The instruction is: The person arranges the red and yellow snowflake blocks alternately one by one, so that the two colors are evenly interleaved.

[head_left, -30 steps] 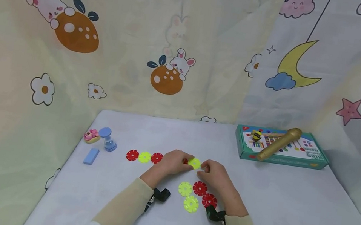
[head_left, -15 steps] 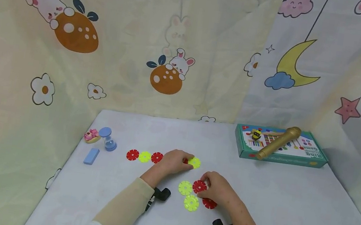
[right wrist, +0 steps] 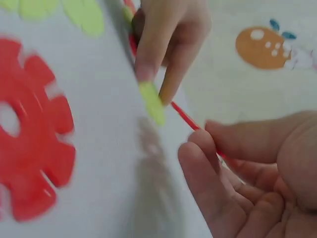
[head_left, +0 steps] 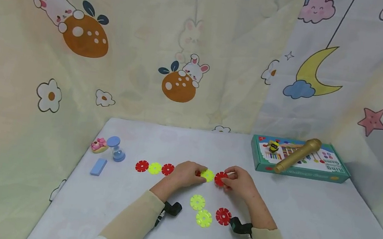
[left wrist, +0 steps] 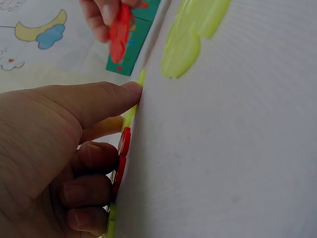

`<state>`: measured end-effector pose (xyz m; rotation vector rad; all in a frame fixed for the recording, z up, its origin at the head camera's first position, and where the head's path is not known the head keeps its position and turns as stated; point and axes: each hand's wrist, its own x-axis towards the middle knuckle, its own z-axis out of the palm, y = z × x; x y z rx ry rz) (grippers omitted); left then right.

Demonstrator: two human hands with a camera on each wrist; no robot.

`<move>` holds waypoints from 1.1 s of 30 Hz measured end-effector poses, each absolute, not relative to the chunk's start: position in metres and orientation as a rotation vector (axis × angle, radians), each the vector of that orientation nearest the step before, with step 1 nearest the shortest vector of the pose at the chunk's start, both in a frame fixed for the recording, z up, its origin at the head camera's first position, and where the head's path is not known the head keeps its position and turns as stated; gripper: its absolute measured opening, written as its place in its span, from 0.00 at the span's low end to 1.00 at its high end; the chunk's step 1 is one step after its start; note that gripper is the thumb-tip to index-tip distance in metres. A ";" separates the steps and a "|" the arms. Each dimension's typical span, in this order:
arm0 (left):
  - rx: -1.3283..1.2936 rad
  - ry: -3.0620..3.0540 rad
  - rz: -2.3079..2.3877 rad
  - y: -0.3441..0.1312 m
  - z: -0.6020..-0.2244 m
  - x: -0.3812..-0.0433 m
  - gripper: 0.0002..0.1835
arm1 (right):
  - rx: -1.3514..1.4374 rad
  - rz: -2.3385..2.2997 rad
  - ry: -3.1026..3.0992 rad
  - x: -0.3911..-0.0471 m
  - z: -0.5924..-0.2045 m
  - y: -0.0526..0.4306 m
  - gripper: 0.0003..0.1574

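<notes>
My left hand (head_left: 186, 174) pinches a yellow-green notched disc (head_left: 208, 175) by its edges, at the right end of a row of discs on the white table. The row's left part shows a red disc (head_left: 141, 166), a yellow-green one (head_left: 155, 168) and another red one (head_left: 167, 169); my left hand covers its middle. Between thumb and fingers, my right hand (head_left: 243, 183) holds a red notched disc (head_left: 219, 178) just right of the yellow-green one. In the right wrist view this red disc (right wrist: 185, 116) appears edge-on, tilted, near the yellow-green disc (right wrist: 152, 103).
Nearer me lie two yellow-green discs (head_left: 197, 202) and a red disc (head_left: 223, 216). A blue hourglass (head_left: 116, 149), a pink figurine (head_left: 99, 145) and a blue block (head_left: 98, 167) stand at the left. A green box (head_left: 300, 172) bears a gold microphone (head_left: 297, 155) at the back right.
My right hand went from the row down to the loose discs, took hold of a red one and carried it up to the row's right end. My left hand stays in place.
</notes>
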<state>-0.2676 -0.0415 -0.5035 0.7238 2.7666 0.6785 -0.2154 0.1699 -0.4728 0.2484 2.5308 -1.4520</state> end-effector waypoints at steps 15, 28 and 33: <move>0.749 2.766 0.646 -0.039 -0.496 -0.264 0.27 | 0.279 -1.199 2.726 -0.224 -0.492 0.179 0.25; 0.861 2.535 0.730 -0.010 -0.488 -0.297 0.29 | 0.275 -1.189 2.777 -0.226 -0.495 0.179 0.22; 0.859 2.511 0.741 0.001 -0.497 -0.301 0.24 | 0.258 -1.188 2.787 -0.223 -0.494 0.178 0.22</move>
